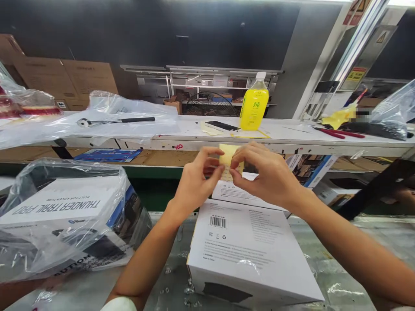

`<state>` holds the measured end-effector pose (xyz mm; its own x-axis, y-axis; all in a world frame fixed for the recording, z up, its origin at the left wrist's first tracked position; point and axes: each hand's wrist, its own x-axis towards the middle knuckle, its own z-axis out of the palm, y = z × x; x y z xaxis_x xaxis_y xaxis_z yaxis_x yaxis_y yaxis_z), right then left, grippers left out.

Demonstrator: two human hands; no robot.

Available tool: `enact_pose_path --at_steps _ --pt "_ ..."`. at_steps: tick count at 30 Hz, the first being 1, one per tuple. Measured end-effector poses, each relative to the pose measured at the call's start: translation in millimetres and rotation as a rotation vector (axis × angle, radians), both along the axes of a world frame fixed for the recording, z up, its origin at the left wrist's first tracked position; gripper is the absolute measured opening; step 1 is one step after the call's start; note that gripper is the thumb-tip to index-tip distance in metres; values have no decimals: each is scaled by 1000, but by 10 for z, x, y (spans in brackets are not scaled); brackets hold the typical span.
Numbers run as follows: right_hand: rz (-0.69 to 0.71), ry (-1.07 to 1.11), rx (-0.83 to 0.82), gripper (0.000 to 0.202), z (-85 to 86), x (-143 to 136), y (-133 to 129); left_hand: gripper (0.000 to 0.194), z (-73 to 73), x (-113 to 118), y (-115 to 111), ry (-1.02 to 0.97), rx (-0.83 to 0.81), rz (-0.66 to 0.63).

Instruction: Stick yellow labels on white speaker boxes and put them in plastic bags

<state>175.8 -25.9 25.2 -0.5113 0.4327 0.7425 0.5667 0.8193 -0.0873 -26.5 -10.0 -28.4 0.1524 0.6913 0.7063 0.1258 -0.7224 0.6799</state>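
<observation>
A small pale yellow sheet (228, 152) with rows of tiny marks, which looks like a sheet of stickers, is held up between my hands. My left hand (198, 180) pinches its left edge with thumb and fingers. At its right side, the thumb and index finger of my right hand (264, 170) are pinched together on the sheet. Whether a single sticker is between those fingertips is too small to tell. Below my hands lies a white printed carton (240, 246) with a barcode on top. A second white box (240, 193) stands behind it, partly covered by my hands.
At left, a "Thunder Trail Pro" carton (65, 203) sits in clear plastic, with another person's arm (19, 293) below it. The shelf (194, 129) ahead holds a yellow drink bottle (254, 108), a phone (222, 125), a black-handled tool (138, 119) and red-handled pliers (337, 133).
</observation>
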Motion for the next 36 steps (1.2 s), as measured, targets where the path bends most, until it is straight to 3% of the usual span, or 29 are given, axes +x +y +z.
enact_pose_path --at_steps 4,6,9,12,15,22,27,30,32,36 --pt "51 31 -656 11 -41 -70 128 28 -357 -277 148 -368 -89 112" --pt "29 -79 -833 11 -105 -115 214 32 -615 -400 183 -498 -169 119" --pt "-11 -178 -878 8 -204 -182 286 32 -941 -504 170 -573 -288 109" --pt "-51 -212 -813 8 -250 -220 290 21 -1074 -530 142 -556 -297 110" --pt "-54 -236 -790 10 -259 -224 297 14 -1037 -524 147 -495 -253 135" --pt "-86 -267 -706 8 -286 -264 271 15 -804 -461 147 -409 -173 160" --pt "-146 -288 -623 15 -310 -288 256 14 -598 -412 22 -362 -103 69" --pt "-181 -252 -622 26 -225 -237 248 19 -473 -397 -48 -320 -104 17" --pt "-171 -145 -524 17 -118 -210 183 25 -404 -383 -81 -275 -117 24" --pt "-70 -2 -129 6 36 -250 -29 30 -292 -319 -137 -154 -115 13"
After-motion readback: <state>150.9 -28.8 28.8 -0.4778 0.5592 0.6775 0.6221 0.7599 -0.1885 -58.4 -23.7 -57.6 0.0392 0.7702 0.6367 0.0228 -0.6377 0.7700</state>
